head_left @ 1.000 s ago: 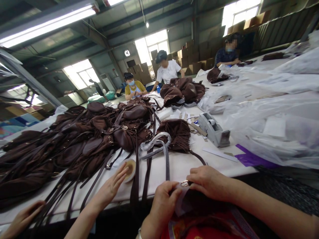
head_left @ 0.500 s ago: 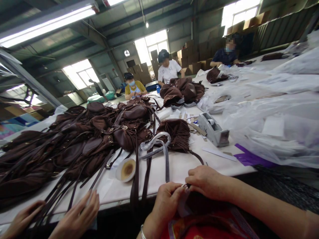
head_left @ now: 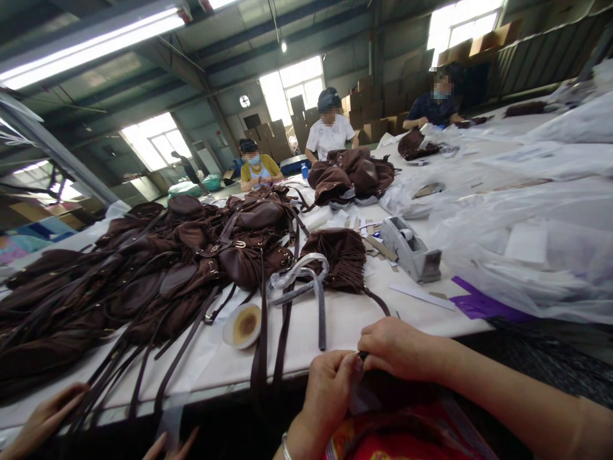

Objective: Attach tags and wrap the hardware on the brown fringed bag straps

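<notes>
My left hand [head_left: 328, 390], with a bracelet at its wrist, is closed in a pinch above my lap. My right hand [head_left: 400, 351] is closed beside it, the fingertips of both meeting on a dark strap end [head_left: 363, 354]. Fingers cover most of that piece. Below them, dark brown material lies in shadow over red printed cloth [head_left: 383, 437]. A fringed brown bag [head_left: 335, 255] rests on the table just beyond, its thin strap [head_left: 378, 300] running toward my right hand. Near it lies a plastic-wrapped strap [head_left: 320, 313].
Brown bags [head_left: 158, 268] with trailing straps are heaped at left. A bowl [head_left: 242, 326], a tape dispenser [head_left: 412, 249], a purple strip [head_left: 479, 300] and plastic bags [head_left: 541, 236] lie on the table [head_left: 211, 364]. A co-worker's hands [head_left: 52, 415] are at lower left; other people sit across.
My hands stay together, with slight finger shifts; the metal glint between them has gone. The co-worker's nearer hand has dropped toward the bottom edge. A person across the table has moved slightly right.
</notes>
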